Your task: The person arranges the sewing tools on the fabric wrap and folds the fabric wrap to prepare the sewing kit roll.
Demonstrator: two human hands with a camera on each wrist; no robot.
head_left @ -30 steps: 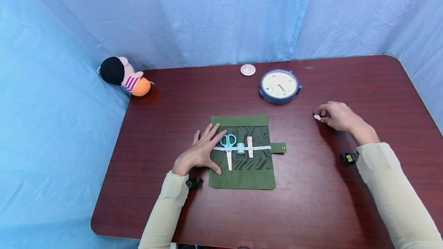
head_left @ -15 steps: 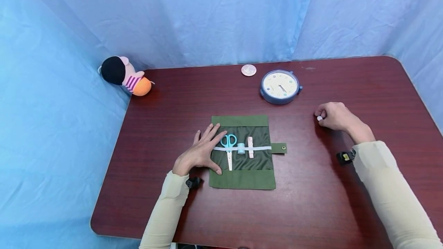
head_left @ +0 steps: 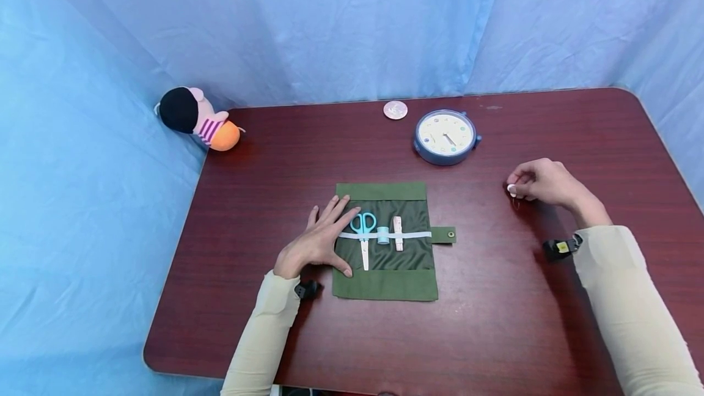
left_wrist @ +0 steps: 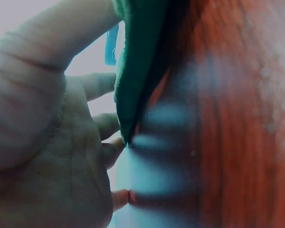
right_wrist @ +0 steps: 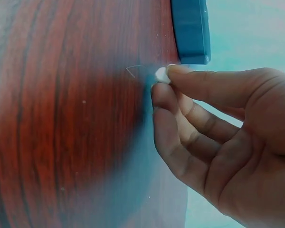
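Observation:
A green cloth sewing roll [head_left: 385, 286] lies unfolded on the table. Its white elastic band holds scissors [head_left: 363, 225] with light-blue handles, a light-blue thread spool [head_left: 382, 235] and a folded tape measure [head_left: 398, 234]. My left hand [head_left: 319, 240] rests on the roll's left edge, fingers spread; in the left wrist view the green cloth edge [left_wrist: 137, 71] shows beside the fingers. To the right, my right hand [head_left: 550, 183] pinches a small white round piece [right_wrist: 162, 75] between thumb and forefinger. A thin thread [right_wrist: 129, 71] trails from it. Its exact kind cannot be made out.
A blue-rimmed clock [head_left: 445, 134] lies face up behind the roll, with a pinkish round disc [head_left: 395, 110] to its left. At the table's far left corner is a plush toy [head_left: 203, 121]. Blue curtains [head_left: 352, 29] hang along the back and left.
My right hand has shifted slightly right, turning the white piece between its fingers; the thread now shows below it. The left hand and the roll stay where they were.

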